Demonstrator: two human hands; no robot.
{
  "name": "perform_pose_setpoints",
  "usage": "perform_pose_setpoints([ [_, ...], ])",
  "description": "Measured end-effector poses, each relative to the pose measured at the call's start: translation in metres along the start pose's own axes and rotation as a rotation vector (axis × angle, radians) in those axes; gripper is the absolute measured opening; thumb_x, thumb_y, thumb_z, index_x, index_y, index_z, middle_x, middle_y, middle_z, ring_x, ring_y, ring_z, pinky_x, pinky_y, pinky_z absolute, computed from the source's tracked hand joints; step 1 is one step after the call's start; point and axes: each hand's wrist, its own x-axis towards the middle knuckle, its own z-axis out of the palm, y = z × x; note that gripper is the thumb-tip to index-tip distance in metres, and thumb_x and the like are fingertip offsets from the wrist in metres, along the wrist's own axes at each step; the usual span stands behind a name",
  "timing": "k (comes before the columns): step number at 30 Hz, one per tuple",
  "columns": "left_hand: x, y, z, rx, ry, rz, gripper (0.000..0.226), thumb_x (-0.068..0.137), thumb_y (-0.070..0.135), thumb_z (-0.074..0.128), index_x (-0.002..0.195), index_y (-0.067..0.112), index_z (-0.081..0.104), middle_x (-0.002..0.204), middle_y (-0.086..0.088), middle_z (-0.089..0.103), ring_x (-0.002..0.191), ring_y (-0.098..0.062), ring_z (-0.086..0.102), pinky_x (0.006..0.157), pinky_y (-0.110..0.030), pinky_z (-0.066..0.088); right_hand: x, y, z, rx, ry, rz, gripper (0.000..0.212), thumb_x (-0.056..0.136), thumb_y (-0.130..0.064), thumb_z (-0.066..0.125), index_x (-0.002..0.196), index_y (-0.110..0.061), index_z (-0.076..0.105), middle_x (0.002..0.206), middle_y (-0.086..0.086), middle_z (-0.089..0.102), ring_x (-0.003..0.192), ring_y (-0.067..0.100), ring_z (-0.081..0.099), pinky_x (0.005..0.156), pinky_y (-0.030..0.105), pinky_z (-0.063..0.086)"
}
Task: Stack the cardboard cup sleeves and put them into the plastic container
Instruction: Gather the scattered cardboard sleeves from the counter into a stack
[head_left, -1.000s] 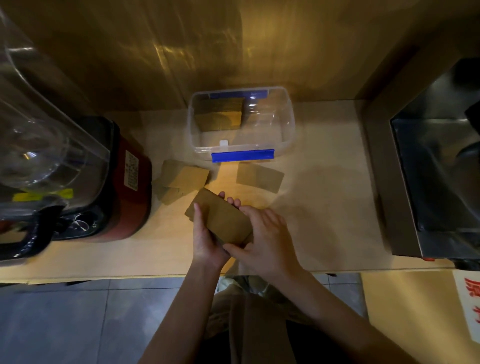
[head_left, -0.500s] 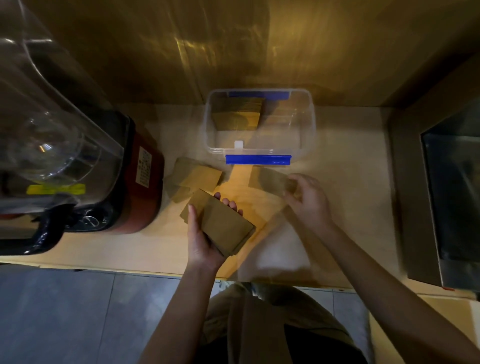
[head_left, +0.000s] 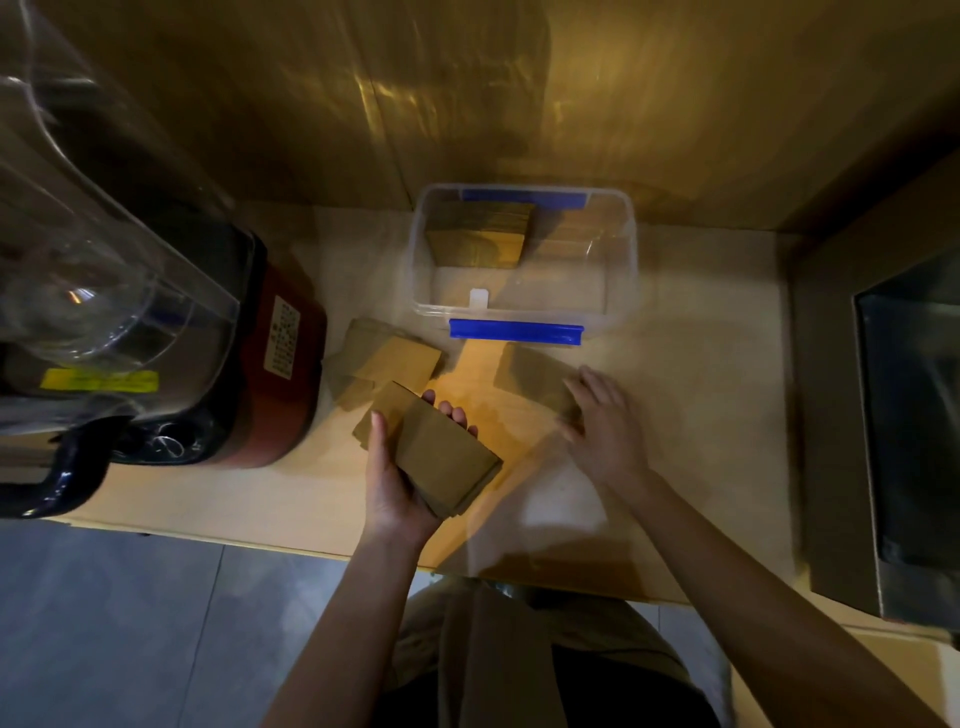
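Observation:
My left hand (head_left: 392, 480) grips a stack of brown cardboard sleeves (head_left: 434, 449) above the counter's front part. My right hand (head_left: 605, 421) lies on the right end of a single flat sleeve (head_left: 530, 371) on the counter, fingers curled on its edge. A loose pile of sleeves (head_left: 387, 361) lies to the left, beside the red appliance. The clear plastic container (head_left: 621, 291) with blue clips stands at the back, holding a stack of sleeves (head_left: 478, 241) in its far left corner.
A blender with a clear jar (head_left: 104, 291) on a red and black base (head_left: 275, 384) fills the left side. A steel-framed appliance (head_left: 893, 415) stands at the right. A wooden wall (head_left: 467, 104) closes the back. The counter edge (head_left: 260, 540) runs along the front.
My right hand left the held stack, reached to the single sleeve near the container, and has now drawn it slightly toward me. My left hand keeps the stack almost still.

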Motion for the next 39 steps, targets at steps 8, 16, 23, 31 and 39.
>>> perform_pose_setpoints([
  [8, 0.003, -0.003, 0.004, 0.012, 0.021, -0.008, 0.07, 0.043, 0.05, 0.083, 0.103, 0.021, 0.063, 0.087, -0.001, 0.071, 0.082, -0.016, 0.068, 0.081, -0.034, 0.056, 0.004, 0.001, -0.003, 0.006, 0.039, -0.002, 0.048, 0.081, -0.023, 0.063, 0.127, -0.014, 0.05, 0.139, 0.011, 0.047, 0.129, 0.03, 0.038, 0.105, 0.043, 0.029],
  [16, 0.001, -0.005, 0.003, 0.071, 0.032, -0.038, 0.067, 0.049, 0.052, 0.079, 0.106, 0.021, 0.063, 0.09, -0.001, 0.071, 0.084, -0.016, 0.069, 0.081, -0.035, 0.057, 0.003, -0.009, -0.022, 0.177, 0.088, -0.033, 0.045, 0.07, -0.018, 0.072, 0.112, -0.008, 0.059, 0.12, 0.014, 0.056, 0.115, 0.031, 0.046, 0.097, 0.035, 0.036],
  [23, -0.005, -0.009, 0.01, 0.16, 0.015, -0.065, 0.069, 0.052, 0.053, 0.077, 0.111, 0.022, 0.061, 0.092, -0.003, 0.073, 0.084, -0.017, 0.07, 0.074, -0.038, 0.059, -0.04, -0.066, -0.075, 0.599, 0.209, -0.026, 0.046, 0.063, -0.045, 0.064, 0.1, -0.016, 0.061, 0.102, -0.004, 0.052, 0.098, 0.012, 0.047, 0.079, 0.019, 0.037],
  [31, -0.012, -0.016, 0.012, 0.216, -0.145, -0.099, 0.081, 0.049, 0.054, 0.081, 0.115, 0.013, 0.057, 0.101, -0.007, 0.07, 0.099, -0.02, 0.065, 0.091, -0.04, 0.054, -0.097, -0.119, -0.061, 0.647, 0.151, -0.045, 0.055, 0.066, -0.055, 0.054, 0.112, -0.025, 0.057, 0.113, -0.007, 0.045, 0.108, 0.007, 0.04, 0.084, 0.013, 0.039],
  [39, -0.019, -0.021, 0.016, 0.204, -0.195, -0.056, 0.059, 0.051, 0.025, 0.079, 0.105, 0.019, 0.059, 0.095, -0.003, 0.067, 0.093, -0.018, 0.064, 0.094, -0.039, 0.045, -0.111, -0.111, -0.058, 0.434, 0.199, -0.18, 0.05, 0.071, -0.051, 0.056, 0.113, -0.024, 0.058, 0.117, 0.004, 0.053, 0.109, 0.013, 0.038, 0.087, 0.023, 0.038],
])
